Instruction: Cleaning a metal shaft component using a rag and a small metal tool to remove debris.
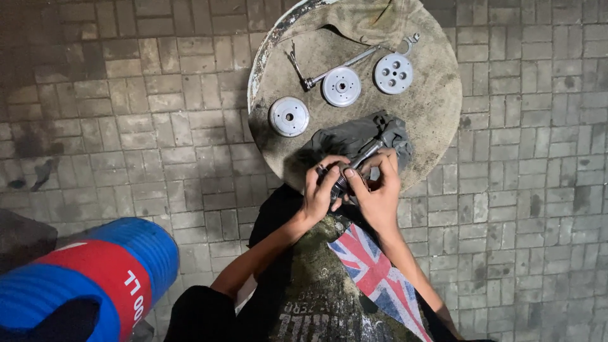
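Both hands, left and right, grasp a metal shaft over a grey rag; three discs lie at twelve o'clock.

one view only, worn on the head, looking almost straight down. close over the hands at frame centre, with the forearms running up from the bottom edge. round desk just beyond them, filling the upper middle and cut off at the top edge. brick floor all around, farther below. blue and red drum cropped at bottom left.
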